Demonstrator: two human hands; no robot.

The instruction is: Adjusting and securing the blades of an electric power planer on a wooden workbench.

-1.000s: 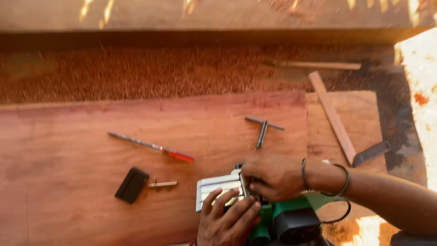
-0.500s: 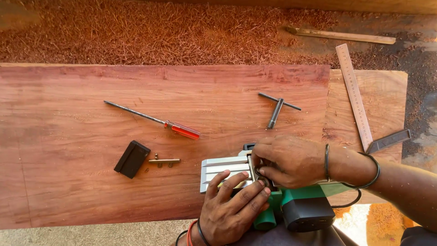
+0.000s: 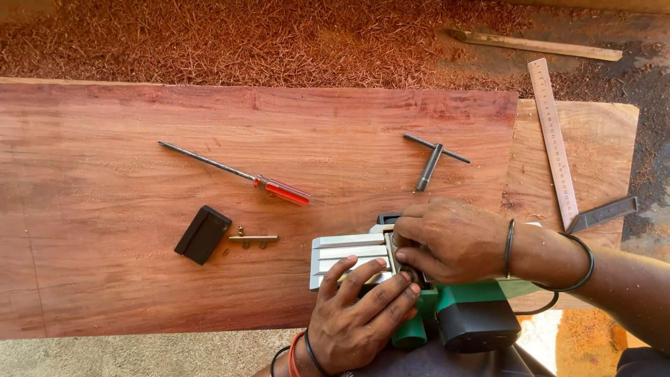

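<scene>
Head view: an electric planer (image 3: 419, 293) lies sole-up at the near edge of the wooden desk (image 3: 105, 209). The left hand (image 3: 359, 318) presses flat on its metal sole, fingers open; the right hand (image 3: 453, 241) pinches closed at the blade drum. It looks heavy and rigid; safest held by the green body. A screwdriver (image 3: 241, 174) lies to the left

Sunlit reddish wooden plank (image 3: 139, 265), wood shavings (image 3: 244, 42) behind.
</scene>
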